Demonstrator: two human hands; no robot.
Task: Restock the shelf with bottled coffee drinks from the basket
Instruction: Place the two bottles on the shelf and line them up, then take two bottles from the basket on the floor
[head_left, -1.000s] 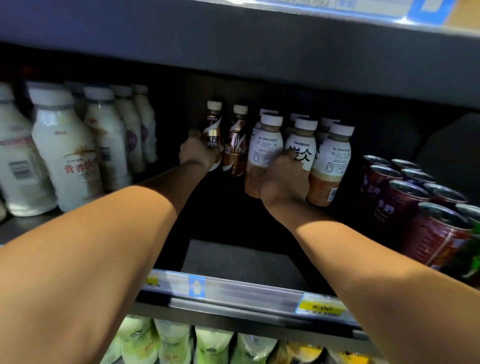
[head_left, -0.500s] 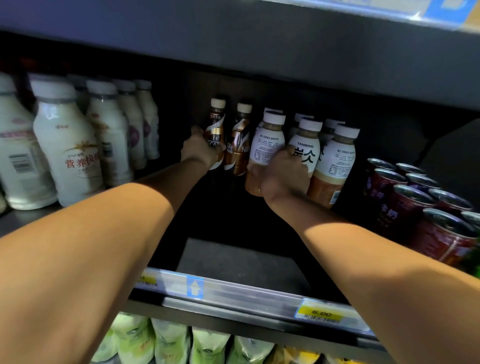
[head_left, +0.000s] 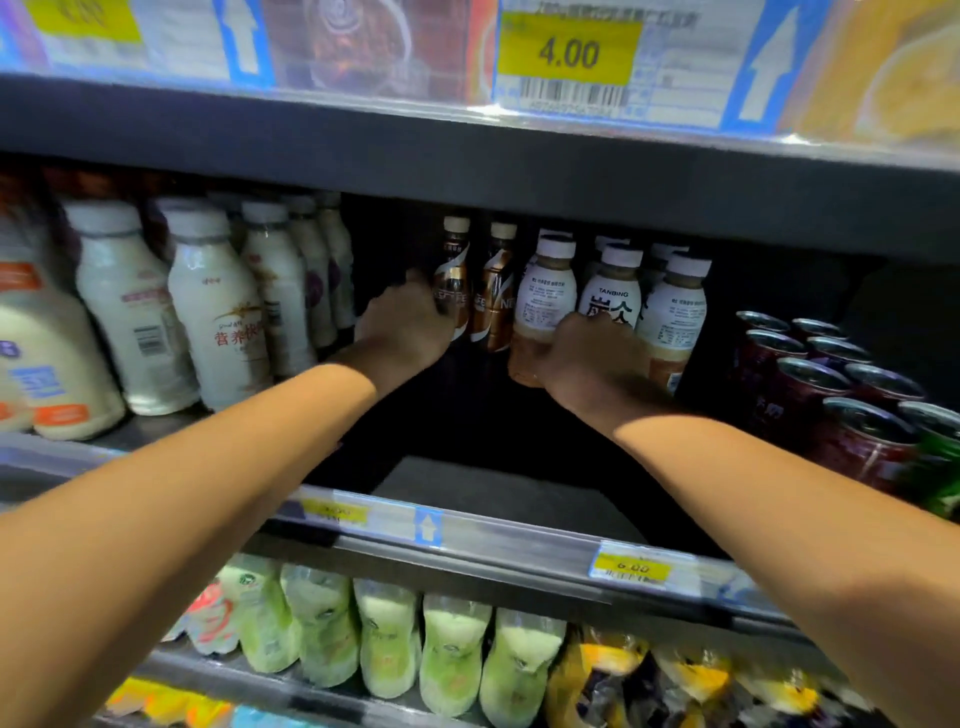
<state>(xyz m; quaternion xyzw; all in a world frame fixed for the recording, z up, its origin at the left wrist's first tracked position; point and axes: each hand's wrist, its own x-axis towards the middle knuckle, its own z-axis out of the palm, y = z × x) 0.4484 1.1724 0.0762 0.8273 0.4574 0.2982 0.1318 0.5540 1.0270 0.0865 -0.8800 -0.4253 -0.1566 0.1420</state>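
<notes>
Little has been altered over the last second: the brown coffee bottle (head_left: 455, 275) deep on the shelf (head_left: 498, 493) is still gripped by the left hand (head_left: 402, 332), and a white-labelled bottle (head_left: 614, 296) by the right hand (head_left: 589, 358) (no basket is seen). Both are judged placed but unreleased.

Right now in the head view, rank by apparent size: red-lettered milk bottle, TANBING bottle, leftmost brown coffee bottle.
1. red-lettered milk bottle, but it stands nearer.
2. TANBING bottle.
3. leftmost brown coffee bottle, slimmer.
</notes>
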